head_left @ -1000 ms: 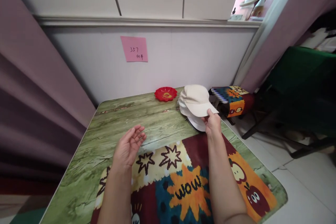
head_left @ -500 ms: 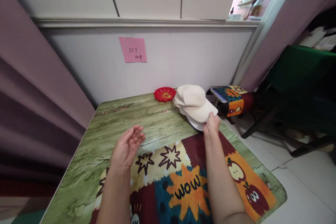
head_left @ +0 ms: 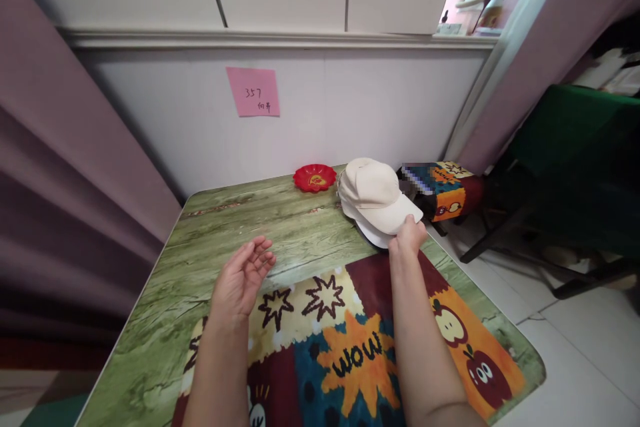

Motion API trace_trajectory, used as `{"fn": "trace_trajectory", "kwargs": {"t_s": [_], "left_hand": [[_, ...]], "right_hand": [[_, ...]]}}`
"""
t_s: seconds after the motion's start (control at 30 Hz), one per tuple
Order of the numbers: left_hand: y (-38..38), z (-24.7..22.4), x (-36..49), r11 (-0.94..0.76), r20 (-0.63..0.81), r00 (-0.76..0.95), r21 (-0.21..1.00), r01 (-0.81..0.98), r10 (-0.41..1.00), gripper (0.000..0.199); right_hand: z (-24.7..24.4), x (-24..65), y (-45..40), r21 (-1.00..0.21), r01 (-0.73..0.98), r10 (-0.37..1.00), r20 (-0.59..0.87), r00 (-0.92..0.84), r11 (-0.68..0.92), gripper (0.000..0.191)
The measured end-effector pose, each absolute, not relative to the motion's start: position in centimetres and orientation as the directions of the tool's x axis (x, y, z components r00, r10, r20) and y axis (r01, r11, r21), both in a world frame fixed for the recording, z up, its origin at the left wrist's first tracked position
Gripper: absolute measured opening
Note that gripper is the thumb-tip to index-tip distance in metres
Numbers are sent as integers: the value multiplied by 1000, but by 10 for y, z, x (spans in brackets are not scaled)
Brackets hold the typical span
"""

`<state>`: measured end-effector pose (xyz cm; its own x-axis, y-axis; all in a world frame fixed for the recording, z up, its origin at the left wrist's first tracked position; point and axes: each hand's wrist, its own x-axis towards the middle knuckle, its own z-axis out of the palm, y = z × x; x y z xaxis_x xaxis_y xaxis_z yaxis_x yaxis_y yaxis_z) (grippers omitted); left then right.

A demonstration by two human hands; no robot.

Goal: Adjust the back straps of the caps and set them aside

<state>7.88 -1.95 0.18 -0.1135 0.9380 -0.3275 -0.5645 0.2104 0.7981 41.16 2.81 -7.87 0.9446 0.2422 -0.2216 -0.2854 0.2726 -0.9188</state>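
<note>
A cream cap (head_left: 377, 188) lies on top of other pale caps, stacked near the table's back right edge. The brim of a white cap (head_left: 374, 235) with a dark rim shows beneath it. My right hand (head_left: 409, 236) pinches the top cap's brim at its front right, thumb above and fingers partly hidden. Over the left part of the table, my left hand (head_left: 247, 273) is raised with its palm turned inward, fingers apart and slightly curled, holding nothing. Left of the caps sits a red scalloped dish (head_left: 315, 177) with a gold mark.
The green wood-patterned table (head_left: 220, 223) carries a colourful mat (head_left: 320, 347) at its front. A wall with a pink note (head_left: 253, 92) stands behind. A stool with a patterned cover (head_left: 450, 193) is beyond the right edge, near a green-draped table (head_left: 575, 133).
My right hand and the top cream cap have shifted slightly to the right. My left hand has barely moved.
</note>
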Motion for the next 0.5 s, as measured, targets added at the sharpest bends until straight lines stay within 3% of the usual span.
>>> {"fn": "trace_trajectory", "kwargs": {"t_s": [0.37, 0.5], "left_hand": [[-20, 3, 80, 207, -328, -119, 796, -568, 937, 19], [-21, 3, 78, 196, -314, -120, 803, -564, 942, 17]], "right_hand": [[-85, 415, 30, -917, -277, 270, -200, 942, 287, 30], [-84, 413, 31, -930, -238, 258, -166, 952, 280, 40]]}}
